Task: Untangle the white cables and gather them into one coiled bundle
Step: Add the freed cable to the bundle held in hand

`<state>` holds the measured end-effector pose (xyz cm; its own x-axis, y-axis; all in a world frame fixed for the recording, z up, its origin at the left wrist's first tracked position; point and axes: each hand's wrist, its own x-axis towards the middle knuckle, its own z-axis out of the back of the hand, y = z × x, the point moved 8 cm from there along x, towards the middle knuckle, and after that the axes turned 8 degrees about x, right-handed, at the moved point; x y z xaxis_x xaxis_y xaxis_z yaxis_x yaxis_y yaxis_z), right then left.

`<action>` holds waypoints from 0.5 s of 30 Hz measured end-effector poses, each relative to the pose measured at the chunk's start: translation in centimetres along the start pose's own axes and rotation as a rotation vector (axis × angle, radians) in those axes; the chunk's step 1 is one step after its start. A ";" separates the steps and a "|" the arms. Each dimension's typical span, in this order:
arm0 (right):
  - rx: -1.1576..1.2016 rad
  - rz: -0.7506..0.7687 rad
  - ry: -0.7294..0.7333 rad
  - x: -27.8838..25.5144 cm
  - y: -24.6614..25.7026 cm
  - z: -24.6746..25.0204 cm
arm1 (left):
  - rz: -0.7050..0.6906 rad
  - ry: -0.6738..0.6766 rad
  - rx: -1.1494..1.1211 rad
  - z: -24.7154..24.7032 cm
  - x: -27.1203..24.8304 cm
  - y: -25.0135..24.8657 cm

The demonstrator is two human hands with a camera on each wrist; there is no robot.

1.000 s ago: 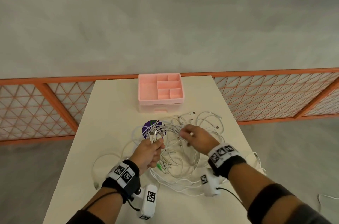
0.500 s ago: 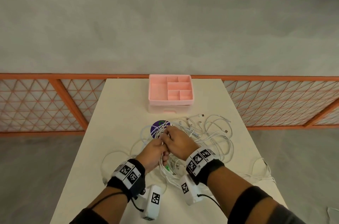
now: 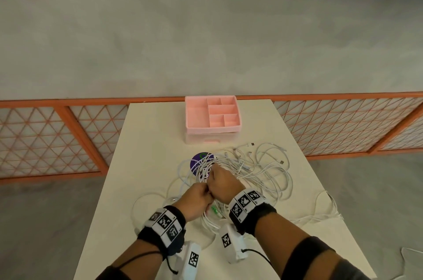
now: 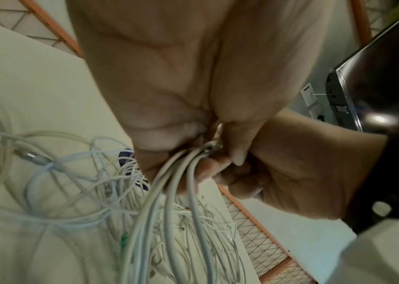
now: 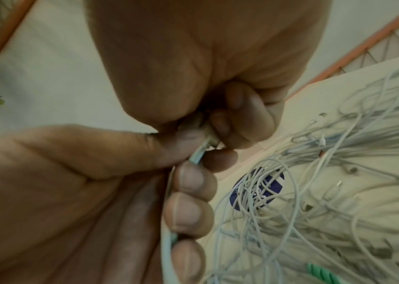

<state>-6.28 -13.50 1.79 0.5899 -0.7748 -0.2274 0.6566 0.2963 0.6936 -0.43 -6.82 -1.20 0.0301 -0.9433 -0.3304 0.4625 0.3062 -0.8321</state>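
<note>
A tangle of white cables (image 3: 267,172) lies spread over the middle of the cream table (image 3: 148,142). My left hand (image 3: 199,196) and right hand (image 3: 220,184) meet knuckle to knuckle above its near-left part. The left hand (image 5: 96,173) has its fingers curled round a bunch of several cable strands (image 4: 169,201) that hang down to the pile. The right hand (image 5: 218,86) pinches the plug ends at the top of that bunch, against the left thumb. A small green piece (image 3: 215,210) shows under the hands.
A pink compartment organizer (image 3: 212,117) stands at the table's far edge. A round purple sticker (image 3: 199,160) lies under the cables. One loop (image 3: 329,208) trails to the right table edge, another (image 3: 146,197) lies to the left. An orange lattice fence (image 3: 68,142) runs behind.
My right hand has come left from the middle of the tangle and joined the left hand at the gathered cable ends. The left hand kept its grip.
</note>
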 end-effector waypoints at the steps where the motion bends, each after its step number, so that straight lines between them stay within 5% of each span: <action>1: 0.007 -0.017 -0.026 0.1 -0.1 0.0 | -0.003 -0.006 -0.007 0.2 -0.1 0.1; 8: 0.124 -0.026 0.018 1.5 -1.6 -0.4 | 0.019 0.031 -0.136 -0.5 0.9 0.1; 11: 0.218 -0.024 0.100 2.7 -2.9 0.2 | 0.108 -0.045 -0.289 -0.6 2.0 1.3; 15: 0.057 -0.040 0.054 5.7 -6.0 3.8 | 0.257 -0.187 -0.555 -0.3 3.1 2.4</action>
<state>-8.66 -21.85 -1.09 0.5895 -0.7534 -0.2913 0.6533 0.2325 0.7205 0.53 -8.96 -4.30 0.2565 -0.8218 -0.5089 -0.1064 0.4993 -0.8599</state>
